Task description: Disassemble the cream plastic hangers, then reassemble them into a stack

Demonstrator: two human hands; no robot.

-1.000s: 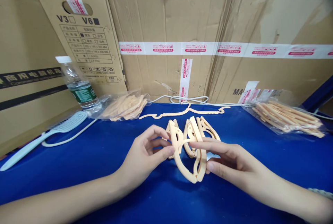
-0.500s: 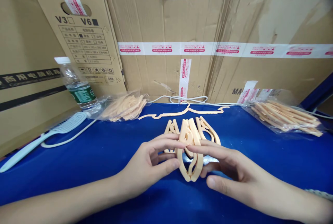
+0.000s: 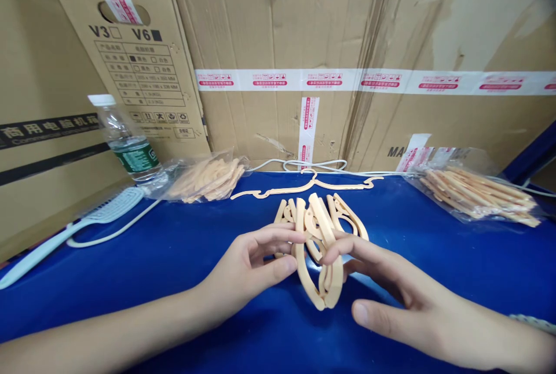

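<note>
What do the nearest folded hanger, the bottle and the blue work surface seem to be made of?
Folded hanger: probably plastic, satin-smooth; its even peach colour and moulded curves suggest it.
Bottle: likely plastic, clear and glossy; liquid shows through its wall.
Blue work surface: shiny, perhaps vinyl or coated board; soft reflections show gloss, not material.

A hand could slide across the bare blue table [image 3: 186, 246] on the left, between the brush [image 3: 115, 206] and the left hand [image 3: 256, 264], or on the right between the right hand [image 3: 399, 287] and the right bag [image 3: 482, 194]. Near the middle, the gap between the forearms opens toward the folded hanger [image 3: 320, 217]. Directly beyond it, more folded hangers [image 3: 358, 220] block the way, then a narrow strip before the unfolded hanger [image 3: 295, 190]. Bottle [image 3: 134, 157] and left bag [image 3: 208, 180] crowd the far left; cartons [image 3: 269, 125] wall off the far side.
</note>
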